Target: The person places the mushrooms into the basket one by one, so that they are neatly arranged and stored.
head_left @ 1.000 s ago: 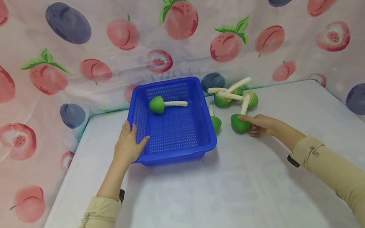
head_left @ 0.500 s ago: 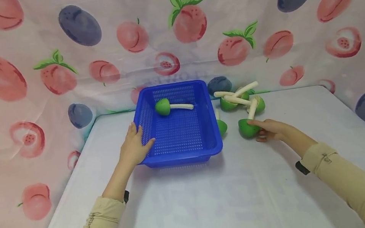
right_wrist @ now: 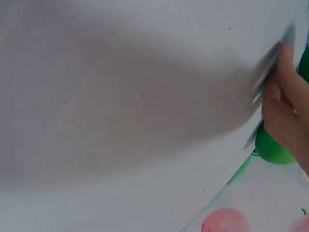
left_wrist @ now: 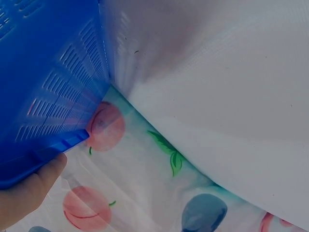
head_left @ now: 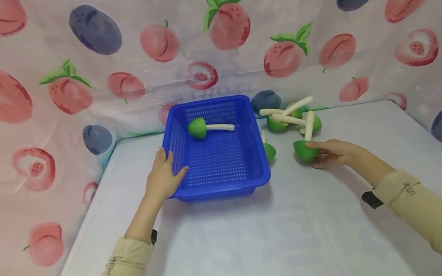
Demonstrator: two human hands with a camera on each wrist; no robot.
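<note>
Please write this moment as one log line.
left hand: touches blue basket; right hand: grips green-capped piece; inside basket: one similar piece

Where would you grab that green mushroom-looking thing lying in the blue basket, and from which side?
Probably by its slim white stem, pinching from above. The piece lies on its side, so the stem is exposed; the basket's walls hinder low, sideways approaches, and the rounded green cap looks wider.

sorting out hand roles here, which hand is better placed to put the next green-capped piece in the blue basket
Right, most likely: the right hand holds a green-capped piece right of the blue basket; the left hand rests on the basket's left rim.
</note>
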